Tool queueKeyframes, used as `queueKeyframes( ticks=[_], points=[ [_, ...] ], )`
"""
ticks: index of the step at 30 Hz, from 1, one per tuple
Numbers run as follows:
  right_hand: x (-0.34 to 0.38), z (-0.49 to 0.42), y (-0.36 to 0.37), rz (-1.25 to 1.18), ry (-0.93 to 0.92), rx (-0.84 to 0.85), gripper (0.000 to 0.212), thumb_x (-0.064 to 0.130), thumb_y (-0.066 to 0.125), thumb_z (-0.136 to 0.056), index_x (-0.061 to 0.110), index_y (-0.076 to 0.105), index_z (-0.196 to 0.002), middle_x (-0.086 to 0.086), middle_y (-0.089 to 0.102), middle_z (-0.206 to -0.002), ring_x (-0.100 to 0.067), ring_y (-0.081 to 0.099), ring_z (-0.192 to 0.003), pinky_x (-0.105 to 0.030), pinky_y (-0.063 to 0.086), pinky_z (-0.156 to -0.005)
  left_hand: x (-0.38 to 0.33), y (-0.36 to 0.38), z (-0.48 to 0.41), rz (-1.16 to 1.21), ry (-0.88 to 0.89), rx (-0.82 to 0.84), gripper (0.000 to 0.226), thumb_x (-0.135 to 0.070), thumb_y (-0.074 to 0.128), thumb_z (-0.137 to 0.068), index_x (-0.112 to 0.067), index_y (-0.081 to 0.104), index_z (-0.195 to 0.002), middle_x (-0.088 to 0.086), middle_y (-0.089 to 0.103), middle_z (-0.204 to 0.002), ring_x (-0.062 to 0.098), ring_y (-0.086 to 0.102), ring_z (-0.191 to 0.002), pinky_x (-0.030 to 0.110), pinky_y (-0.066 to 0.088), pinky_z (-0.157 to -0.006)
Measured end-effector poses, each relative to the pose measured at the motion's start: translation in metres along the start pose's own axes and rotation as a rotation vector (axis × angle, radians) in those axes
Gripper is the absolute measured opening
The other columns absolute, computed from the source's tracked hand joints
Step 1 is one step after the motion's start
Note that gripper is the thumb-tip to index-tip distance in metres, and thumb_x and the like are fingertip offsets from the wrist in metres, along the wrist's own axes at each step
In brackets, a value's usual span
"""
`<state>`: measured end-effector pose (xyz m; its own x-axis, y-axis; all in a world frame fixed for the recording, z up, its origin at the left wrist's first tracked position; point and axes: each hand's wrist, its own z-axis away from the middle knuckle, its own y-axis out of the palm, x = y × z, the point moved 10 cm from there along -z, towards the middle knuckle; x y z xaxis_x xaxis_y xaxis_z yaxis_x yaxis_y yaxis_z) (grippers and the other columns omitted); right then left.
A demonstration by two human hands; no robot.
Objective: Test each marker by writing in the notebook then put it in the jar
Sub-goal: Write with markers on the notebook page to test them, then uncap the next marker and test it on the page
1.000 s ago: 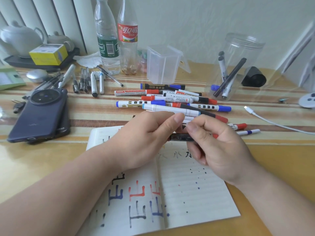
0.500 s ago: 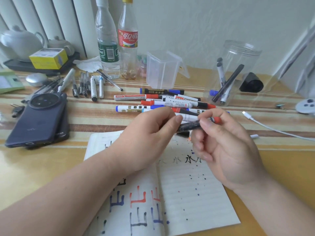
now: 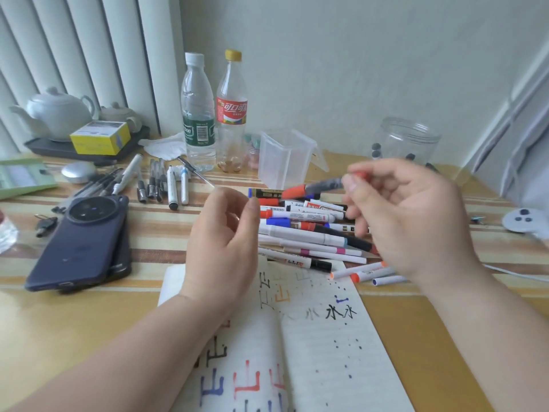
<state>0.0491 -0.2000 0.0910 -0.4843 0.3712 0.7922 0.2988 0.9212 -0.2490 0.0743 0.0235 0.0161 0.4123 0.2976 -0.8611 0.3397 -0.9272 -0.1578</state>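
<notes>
Right of centre, the right hand (image 3: 416, 221) pinched a red-capped marker (image 3: 320, 185) in its grip near the jar (image 3: 416, 138), which held only a few, while the left hand (image 3: 222, 245) hung released and a large pile of markers (image 3: 309, 230) apparently awaited testing above the notebook (image 3: 326, 352).

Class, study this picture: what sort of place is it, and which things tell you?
Probably a table at home: a teapot, drink bottles and phones sit beside the notebook and markers.

light: soft, even daylight | shadows: faint | blur: right hand (image 3: 410, 221), marker (image 3: 322, 185) smeared | edges: bowed
</notes>
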Motion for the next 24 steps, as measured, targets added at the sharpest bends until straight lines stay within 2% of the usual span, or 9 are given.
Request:
queueKeyframes(
  ticks=[3, 6, 10, 12, 16, 18, 21, 22, 24],
  points=[
    [-0.003, -0.04, 0.004, 0.079, -0.05, -0.111, 0.006, 0.014, 0.071, -0.092, 0.018, 0.069, -0.095, -0.01, 0.071, -0.077, -0.017, 0.066, -0.056, -0.033, 0.055, -0.05, 0.007, 0.01, 0.0, -0.034, -0.025, 0.057, 0.016, -0.026, 0.062, -0.096, -0.025, 0.057, -0.08, -0.008, 0.06, -0.074, 0.014, 0.055, -0.066, 0.032, 0.047, -0.063],
    [-0.017, -0.076, 0.015, 0.152, -0.046, -0.19, 0.013, 0.021, 0.07, -0.09, 0.032, 0.064, -0.085, -0.001, 0.072, -0.078, -0.02, 0.071, -0.065, -0.045, 0.06, -0.057, 0.008, 0.014, 0.0, -0.048, -0.001, 0.078, 0.02, -0.024, 0.064, -0.094, -0.024, 0.056, -0.076, -0.006, 0.059, -0.071, 0.015, 0.052, -0.061, 0.033, 0.045, -0.059],
    [-0.04, -0.107, 0.032, 0.151, 0.058, -0.23, 0.01, 0.018, 0.068, -0.092, 0.023, 0.063, -0.085, 0.001, 0.069, -0.072, -0.021, 0.069, -0.056, -0.044, 0.058, -0.046, 0.009, 0.015, 0.001, -0.062, 0.004, 0.094, 0.019, -0.022, 0.065, -0.093, -0.023, 0.059, -0.075, -0.007, 0.061, -0.07, 0.013, 0.053, -0.061, 0.03, 0.045, -0.058],
    [-0.05, -0.115, 0.041, 0.142, 0.098, -0.207, 0.003, 0.018, 0.067, -0.093, 0.02, 0.065, -0.092, 0.003, 0.068, -0.071, -0.021, 0.069, -0.054, -0.04, 0.058, -0.045, 0.01, 0.016, 0.001, -0.064, 0.007, 0.1, 0.019, -0.022, 0.066, -0.093, -0.023, 0.059, -0.075, -0.007, 0.061, -0.07, 0.012, 0.053, -0.06, 0.027, 0.043, -0.057],
    [-0.055, -0.116, 0.049, 0.169, 0.136, -0.156, 0.03, 0.02, 0.066, -0.095, 0.011, 0.062, -0.124, 0.0, 0.071, -0.084, -0.015, 0.068, -0.051, -0.021, 0.048, -0.043, 0.012, 0.016, 0.001, -0.075, 0.002, 0.105, 0.02, -0.023, 0.066, -0.093, -0.025, 0.059, -0.074, -0.008, 0.06, -0.068, 0.009, 0.052, -0.059, 0.023, 0.042, -0.055],
    [-0.051, -0.11, 0.047, 0.178, 0.117, -0.149, 0.028, 0.019, 0.066, -0.095, 0.012, 0.062, -0.122, 0.0, 0.071, -0.084, -0.014, 0.068, -0.051, -0.021, 0.05, -0.045, 0.012, 0.016, 0.001, -0.081, 0.003, 0.099, 0.02, -0.023, 0.067, -0.092, -0.025, 0.059, -0.074, -0.009, 0.061, -0.068, 0.009, 0.053, -0.06, 0.021, 0.042, -0.055],
    [-0.05, -0.092, 0.044, 0.223, 0.101, -0.111, 0.014, 0.02, 0.067, -0.093, 0.02, 0.066, -0.107, 0.003, 0.071, -0.084, -0.015, 0.071, -0.063, -0.033, 0.06, -0.056, 0.012, 0.016, 0.001, -0.071, -0.006, 0.103, 0.02, -0.022, 0.067, -0.092, -0.024, 0.06, -0.074, -0.009, 0.061, -0.066, 0.007, 0.052, -0.057, 0.02, 0.04, -0.054],
    [-0.051, -0.084, 0.045, 0.271, 0.1, -0.069, 0.01, 0.021, 0.068, -0.092, 0.022, 0.067, -0.101, 0.005, 0.071, -0.085, -0.015, 0.072, -0.07, -0.035, 0.061, -0.062, 0.012, 0.016, 0.002, -0.068, -0.009, 0.105, 0.02, -0.022, 0.067, -0.092, -0.024, 0.06, -0.074, -0.01, 0.06, -0.065, 0.006, 0.051, -0.057, 0.018, 0.039, -0.054],
    [-0.06, -0.062, 0.051, 0.429, 0.14, 0.106, 0.006, 0.024, 0.07, -0.09, 0.025, 0.07, -0.096, 0.011, 0.069, -0.086, -0.008, 0.069, -0.078, -0.028, 0.055, -0.068, 0.011, 0.016, 0.002, -0.061, -0.014, 0.106, 0.02, -0.021, 0.067, -0.092, -0.024, 0.06, -0.073, -0.011, 0.059, -0.063, 0.006, 0.05, -0.056, 0.016, 0.038, -0.054]
  ],
)
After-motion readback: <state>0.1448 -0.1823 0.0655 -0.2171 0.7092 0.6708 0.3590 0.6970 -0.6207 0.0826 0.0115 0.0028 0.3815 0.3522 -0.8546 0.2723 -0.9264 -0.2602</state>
